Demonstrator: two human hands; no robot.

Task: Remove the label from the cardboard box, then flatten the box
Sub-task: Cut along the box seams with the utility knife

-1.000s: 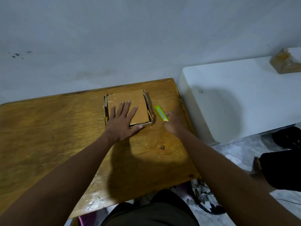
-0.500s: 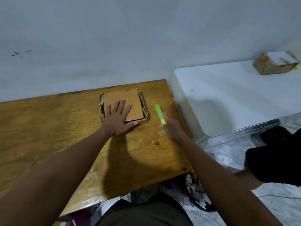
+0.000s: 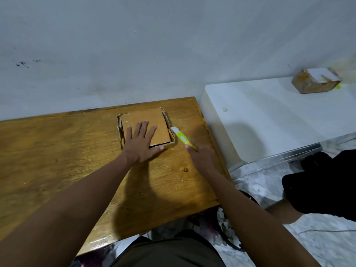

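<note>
The wooden table [image 3: 57, 151] stretches bare to the left of the left hand [image 3: 141, 144]. That hand lies released, palm down and fingers spread, on the cardboard box [image 3: 143, 120], pressing its top panel; the box sits on the table's far side, its near edge under the palm. Just right of it, the right hand [image 3: 202, 157] grasps a yellow-green cutter [image 3: 182, 138], whose white tip touches the box's right wall. Between the two hands only bare table and their shadow show. Further right of the right hand stands a white surface [image 3: 269, 116], touching the table's edge, with a second, taped cardboard box [image 3: 316, 80] at its far end. Below it a dark bundle [image 3: 323, 182] lies on the marbled floor [image 3: 317, 237].
</note>
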